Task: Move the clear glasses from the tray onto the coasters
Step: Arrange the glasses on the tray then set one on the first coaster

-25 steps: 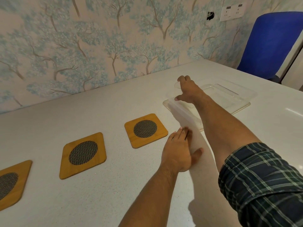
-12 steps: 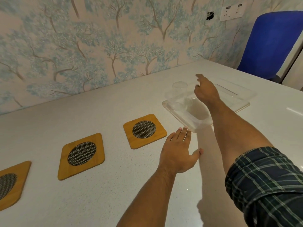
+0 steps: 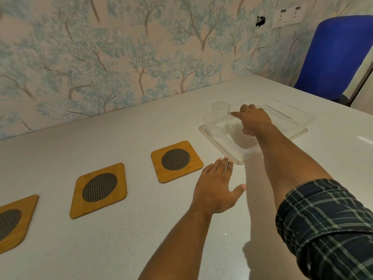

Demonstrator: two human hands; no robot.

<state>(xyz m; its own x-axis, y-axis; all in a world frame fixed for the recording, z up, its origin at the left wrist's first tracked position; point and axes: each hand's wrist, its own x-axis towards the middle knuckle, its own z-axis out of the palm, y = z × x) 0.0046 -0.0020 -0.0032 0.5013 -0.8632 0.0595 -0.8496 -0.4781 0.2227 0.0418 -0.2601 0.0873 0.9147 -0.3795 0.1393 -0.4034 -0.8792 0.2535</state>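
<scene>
Over tray (image 3: pixel 232 152): our right hand (image 3: pixel 253 121) near clear glass (image 3: pixel 220 111), fingers loosely curled, empty; left hand (image 3: pixel 217 188) flat on counter (image 3: pixel 141 229), fingers spread. Risk: transparent rim misjudged, glass knocked over.

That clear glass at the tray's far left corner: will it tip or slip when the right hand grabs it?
The clear glass stands upright, looks short and wide, so probably steady. Its smooth transparent wall may be slippery, so a wrap-around grip seems safer than a pinch. It looks empty, likely light, and it would need lifting over the tray rim. The right hand is beside it.
</scene>
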